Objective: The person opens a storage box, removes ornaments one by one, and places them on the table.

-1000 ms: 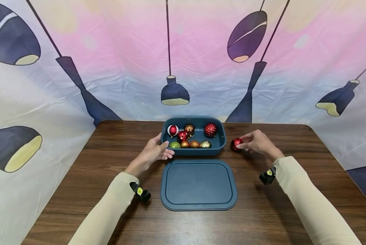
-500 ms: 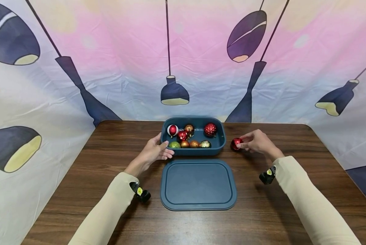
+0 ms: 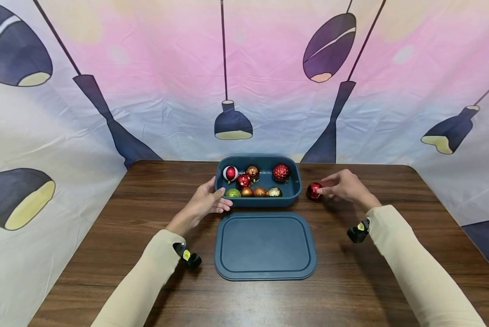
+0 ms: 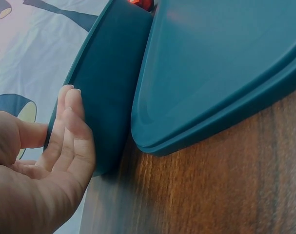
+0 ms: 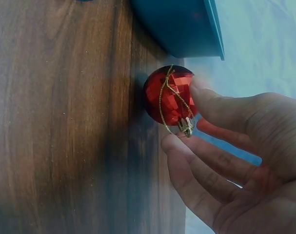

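In the head view my left hand grips the left front corner of a dark blue-green box; the left wrist view has the thumb at its rim and the fingers along the outer wall. Inside lie several Christmas baubles, among them a red-and-white one, a green glitter one and a large red one. Right of the box, my right hand holds a shiny faceted red bauble between thumb and fingers. Its gold cap and looped string face the fingers in the right wrist view.
A flat lid of the same colour lies in front of the box on the brown wooden table. Behind the table's far edge hangs a cloth backdrop printed with lamps.
My right hand has shifted slightly up and to the left with the red bauble, a little nearer the box. The left hand, box and lid stay in place.
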A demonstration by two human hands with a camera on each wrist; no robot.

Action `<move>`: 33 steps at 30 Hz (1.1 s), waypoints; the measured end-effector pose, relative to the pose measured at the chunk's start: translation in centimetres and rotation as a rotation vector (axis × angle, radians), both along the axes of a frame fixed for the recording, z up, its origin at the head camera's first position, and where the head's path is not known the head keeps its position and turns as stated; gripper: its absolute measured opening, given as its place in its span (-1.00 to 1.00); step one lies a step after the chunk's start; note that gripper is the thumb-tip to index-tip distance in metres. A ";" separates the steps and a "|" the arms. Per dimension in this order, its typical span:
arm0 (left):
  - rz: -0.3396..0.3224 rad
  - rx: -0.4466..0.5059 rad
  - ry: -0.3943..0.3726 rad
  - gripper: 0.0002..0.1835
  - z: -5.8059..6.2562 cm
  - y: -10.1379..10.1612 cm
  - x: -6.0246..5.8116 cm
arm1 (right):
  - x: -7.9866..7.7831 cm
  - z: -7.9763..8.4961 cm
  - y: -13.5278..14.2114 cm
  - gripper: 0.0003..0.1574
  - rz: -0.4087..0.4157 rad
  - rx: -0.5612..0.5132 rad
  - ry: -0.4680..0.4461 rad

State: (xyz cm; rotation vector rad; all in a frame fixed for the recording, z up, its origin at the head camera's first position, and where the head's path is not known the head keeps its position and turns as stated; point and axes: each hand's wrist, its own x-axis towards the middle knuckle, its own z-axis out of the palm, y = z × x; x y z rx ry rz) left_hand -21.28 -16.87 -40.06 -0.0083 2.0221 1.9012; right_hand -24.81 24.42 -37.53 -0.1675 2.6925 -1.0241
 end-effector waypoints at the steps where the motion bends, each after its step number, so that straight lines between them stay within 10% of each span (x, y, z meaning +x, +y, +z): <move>1: 0.000 0.000 0.000 -0.25 0.0 0.0 0.0 | 0.0 0.1 0.0 -0.41 -0.001 -0.001 -0.001; 33: 0.013 -0.026 -0.013 -0.24 0.2 0.1 0.2 | 0.1 1.9 0.2 -0.37 -0.015 0.029 0.008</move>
